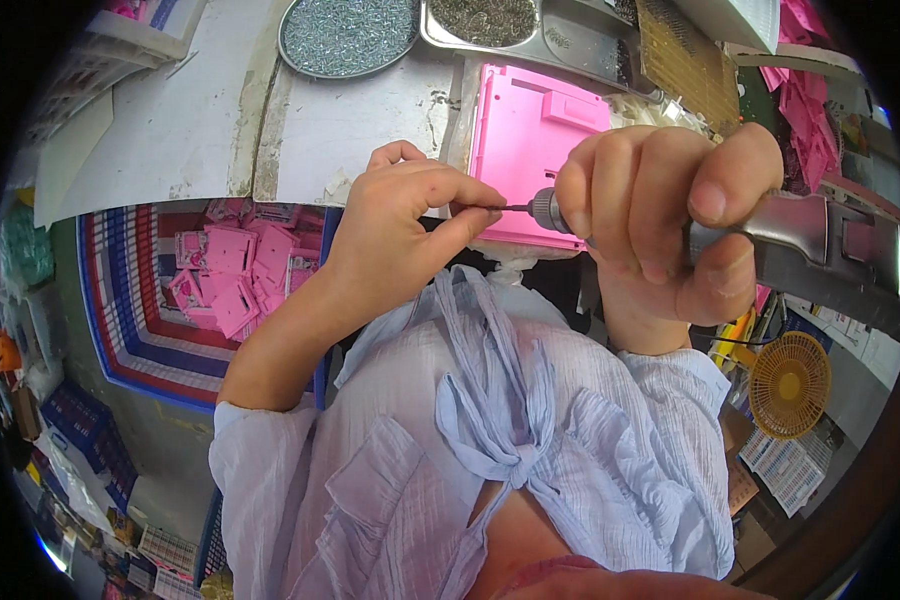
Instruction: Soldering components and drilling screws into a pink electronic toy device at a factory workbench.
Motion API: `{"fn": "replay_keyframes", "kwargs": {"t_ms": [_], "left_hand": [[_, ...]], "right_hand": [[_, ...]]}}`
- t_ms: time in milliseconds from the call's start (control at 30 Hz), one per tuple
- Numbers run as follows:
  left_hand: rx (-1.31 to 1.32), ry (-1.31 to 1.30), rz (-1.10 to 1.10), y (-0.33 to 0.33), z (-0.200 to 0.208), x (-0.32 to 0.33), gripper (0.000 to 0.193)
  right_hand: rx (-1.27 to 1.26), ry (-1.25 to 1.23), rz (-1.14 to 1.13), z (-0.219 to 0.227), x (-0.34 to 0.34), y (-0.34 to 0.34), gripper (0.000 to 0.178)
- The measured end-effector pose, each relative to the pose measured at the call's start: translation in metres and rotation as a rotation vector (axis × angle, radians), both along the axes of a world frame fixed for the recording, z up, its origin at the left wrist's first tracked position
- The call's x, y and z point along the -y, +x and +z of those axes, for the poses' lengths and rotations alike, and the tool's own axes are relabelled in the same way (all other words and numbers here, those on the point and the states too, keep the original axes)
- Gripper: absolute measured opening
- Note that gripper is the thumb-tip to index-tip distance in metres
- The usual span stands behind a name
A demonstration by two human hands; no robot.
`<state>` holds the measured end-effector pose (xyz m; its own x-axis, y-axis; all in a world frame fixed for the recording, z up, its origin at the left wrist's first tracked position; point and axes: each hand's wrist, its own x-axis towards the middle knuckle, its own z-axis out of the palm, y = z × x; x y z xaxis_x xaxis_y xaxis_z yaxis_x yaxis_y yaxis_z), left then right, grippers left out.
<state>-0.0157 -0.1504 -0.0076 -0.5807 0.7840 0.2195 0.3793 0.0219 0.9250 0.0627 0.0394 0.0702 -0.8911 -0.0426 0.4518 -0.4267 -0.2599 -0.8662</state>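
My right hand (660, 215) grips a grey powered screwdriver (820, 245), held sideways with its metal chuck (545, 210) and thin bit pointing left. My left hand (400, 225) pinches the tip of the bit between thumb and forefinger; a screw there is too small to tell. Just behind both hands, a pink plastic housing (525, 135) lies flat on the worn white worktable (210, 120).
A round tray of silver screws (348, 35) and a steel tray of darker screws (485, 20) stand at the table's far edge. A striped crate of pink parts (235, 275) sits on the floor at my left. More pink parts (805, 120) and a small yellow fan (790, 385) are at right.
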Motion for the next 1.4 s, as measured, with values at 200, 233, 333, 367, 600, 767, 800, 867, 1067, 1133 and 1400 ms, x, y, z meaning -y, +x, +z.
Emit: {"fn": "replay_keyframes", "kwargs": {"t_ms": [200,233,333,367,600,767,800,867,1067,1133,1400], "left_hand": [[-0.135,-0.043,-0.015,0.000,0.000,-0.003,0.004],[-0.155,-0.042,-0.018,0.001,-0.003,-0.003,0.004],[-0.165,-0.022,0.006,0.004,-0.005,-0.004,0.005],[-0.159,-0.012,0.020,0.005,-0.004,-0.003,0.005],[-0.082,-0.001,0.038,0.010,-0.006,-0.002,0.006],[-0.095,0.004,0.052,0.014,-0.005,-0.003,0.010],[-0.159,-0.010,0.058,0.015,-0.006,-0.002,0.011],[-0.285,-0.039,0.068,0.016,-0.007,0.000,0.016],[-0.450,-0.114,0.011,0.013,-0.001,-0.002,0.070],[-0.492,-0.210,-0.202,0.004,-0.010,-0.002,0.082],[-0.540,-0.248,-0.234,0.002,-0.028,0.001,0.073]], "right_hand": [[0.060,-0.003,-0.049,-0.003,0.005,0.007,0.023],[0.058,0.000,-0.042,-0.005,0.004,0.008,0.023],[0.044,0.005,-0.045,-0.003,0.002,0.009,0.023],[0.042,0.010,-0.052,-0.003,0.002,0.009,0.023],[0.079,0.028,-0.099,0.000,0.008,0.013,0.023],[0.069,0.014,-0.089,0.001,0.008,0.015,0.024],[0.066,0.011,-0.087,0.000,0.008,0.014,0.024],[0.063,-0.025,-0.083,-0.002,0.011,0.015,0.024],[0.115,-0.067,-0.181,-0.026,0.021,0.022,0.026],[0.125,-0.059,-0.203,-0.037,0.028,0.020,0.027],[-0.029,0.293,-0.202,-0.058,0.037,0.022,0.021]]}}
